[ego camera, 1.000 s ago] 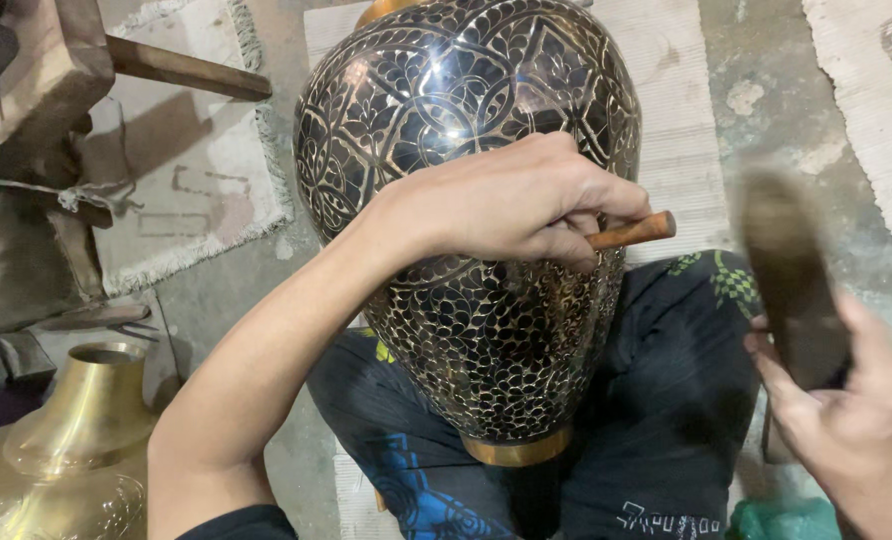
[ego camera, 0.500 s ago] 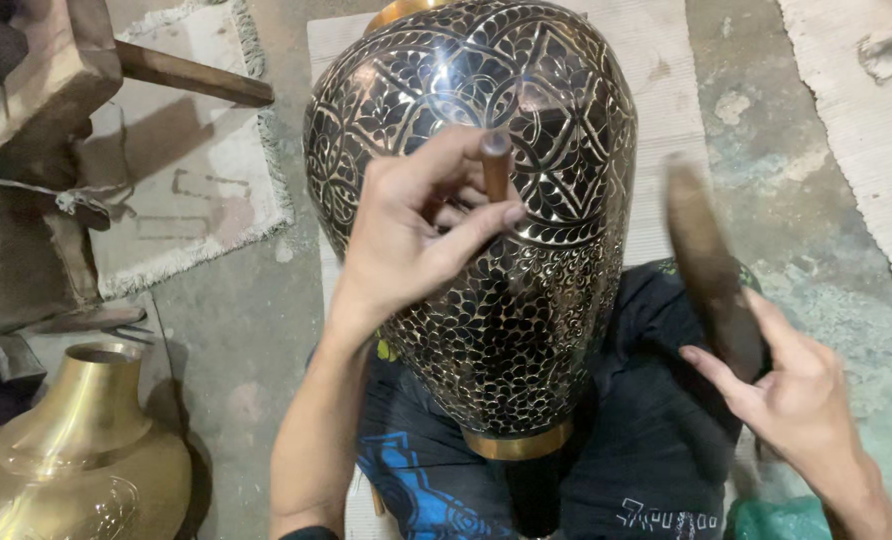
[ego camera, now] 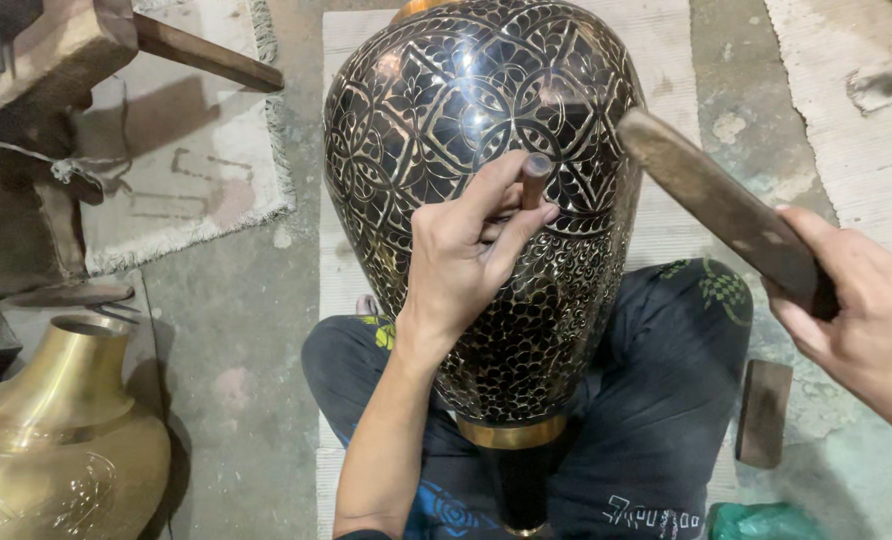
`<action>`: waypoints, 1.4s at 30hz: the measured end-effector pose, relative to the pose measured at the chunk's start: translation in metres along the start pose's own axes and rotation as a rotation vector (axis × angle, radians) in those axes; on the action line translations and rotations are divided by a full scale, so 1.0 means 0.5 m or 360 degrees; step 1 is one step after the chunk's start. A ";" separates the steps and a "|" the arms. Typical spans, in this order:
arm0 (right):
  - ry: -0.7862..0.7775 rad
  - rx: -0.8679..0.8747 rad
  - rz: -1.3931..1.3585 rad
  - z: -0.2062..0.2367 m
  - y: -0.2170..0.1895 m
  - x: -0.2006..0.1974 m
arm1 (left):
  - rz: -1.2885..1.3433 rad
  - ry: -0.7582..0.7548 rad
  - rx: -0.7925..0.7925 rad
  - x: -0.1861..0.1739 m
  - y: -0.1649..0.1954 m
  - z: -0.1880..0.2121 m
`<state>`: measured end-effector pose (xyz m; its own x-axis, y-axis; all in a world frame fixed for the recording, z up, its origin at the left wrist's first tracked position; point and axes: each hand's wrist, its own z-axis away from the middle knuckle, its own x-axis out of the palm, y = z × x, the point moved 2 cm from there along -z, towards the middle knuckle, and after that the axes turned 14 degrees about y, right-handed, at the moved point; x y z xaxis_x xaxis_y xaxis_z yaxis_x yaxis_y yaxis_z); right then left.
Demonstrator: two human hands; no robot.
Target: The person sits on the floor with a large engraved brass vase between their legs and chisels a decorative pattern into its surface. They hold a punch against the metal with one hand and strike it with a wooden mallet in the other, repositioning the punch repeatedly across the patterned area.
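- Head view, hands: left hand (ego camera: pixel 461 262) rests against the front of a large black engraved vase (ego camera: pixel 486 150), its fingers (ego camera: pixel 496 185) pinched around a short wooden-handled chisel (ego camera: pixel 534 180) whose handle end points upward while its tip is hidden against the metal.
- Right hand (ego camera: pixel 856 300) sits at the right edge of the frame, fingers clenched on the handle of a wooden mallet (ego camera: pixel 711 205); the mallet's flat head hangs in the air just right of the chisel, not touching it.
- The vase lies tilted over the person's crossed legs, in dark patterned trousers (ego camera: pixel 666 400), its wide shoulder toward the top of the frame and its brass collar (ego camera: pixel 511 433) and narrow black end near the lap.
- Edges and room: the vase's top runs out of the frame; a pale woven mat (ego camera: pixel 671 215) shows on either side of it, and bare concrete floor (ego camera: pixel 226 330) lies open to the left between the legs and a fringed rug (ego camera: pixel 196 170).
- A small wooden block (ego camera: pixel 763 412) lies on the floor just beside the right knee, below the right hand; a green bundle (ego camera: pixel 761 522) is at the bottom edge.
- Containers: a plain brass vase (ego camera: pixel 61 430) stands at lower left, well apart from the hands; its open mouth faces up, and what is inside cannot be told.
- A wooden beam (ego camera: pixel 201 52) and a dark wooden stand (ego camera: pixel 21 150) crowd the upper left corner.
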<state>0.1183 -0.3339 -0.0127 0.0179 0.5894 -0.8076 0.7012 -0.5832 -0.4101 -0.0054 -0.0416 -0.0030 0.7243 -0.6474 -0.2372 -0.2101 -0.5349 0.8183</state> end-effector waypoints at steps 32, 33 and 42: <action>-0.0069 -0.0544 -0.0316 -0.145 0.131 0.010 | -0.0018 -0.0027 -0.0072 0.006 -0.003 0.005; -0.0063 -0.0561 -0.0331 -0.144 0.132 0.011 | -0.0004 -0.0023 -0.0062 0.006 -0.002 0.004; -0.0053 -0.0611 -0.0417 -0.150 0.148 0.017 | -0.0055 -0.0023 -0.0044 0.003 0.004 -0.002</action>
<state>0.2237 -0.3302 -0.0181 -0.2135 0.6676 -0.7133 0.8922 -0.1642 -0.4207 -0.0040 -0.0434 -0.0012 0.7213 -0.6366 -0.2728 -0.1669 -0.5421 0.8236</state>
